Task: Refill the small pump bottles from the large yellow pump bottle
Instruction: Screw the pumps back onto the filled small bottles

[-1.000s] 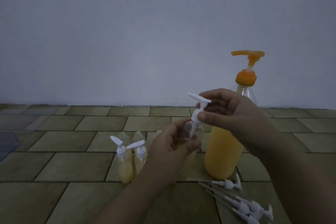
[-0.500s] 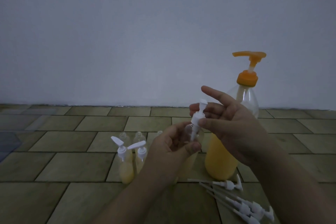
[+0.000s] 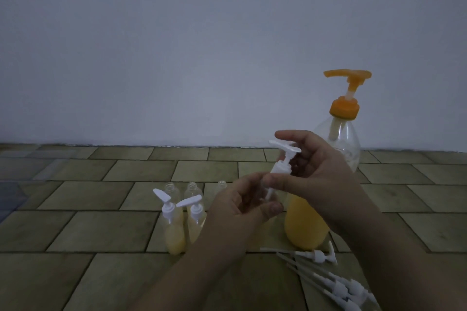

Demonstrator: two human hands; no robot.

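The small bottle (image 3: 271,201), mid-frame, is light, see-through and slippery; the left hand (image 3: 242,207) wraps its body. The right hand (image 3: 321,179) pinches the white pump (image 3: 281,161) by its collar.

My right hand (image 3: 321,179) has turned the white pump head (image 3: 281,161) since 0.5 s ago: its nozzle, then edge-on above my fingers, now lies flat and points left, and my forefinger has curled over it. My thumb still pinches the collar.
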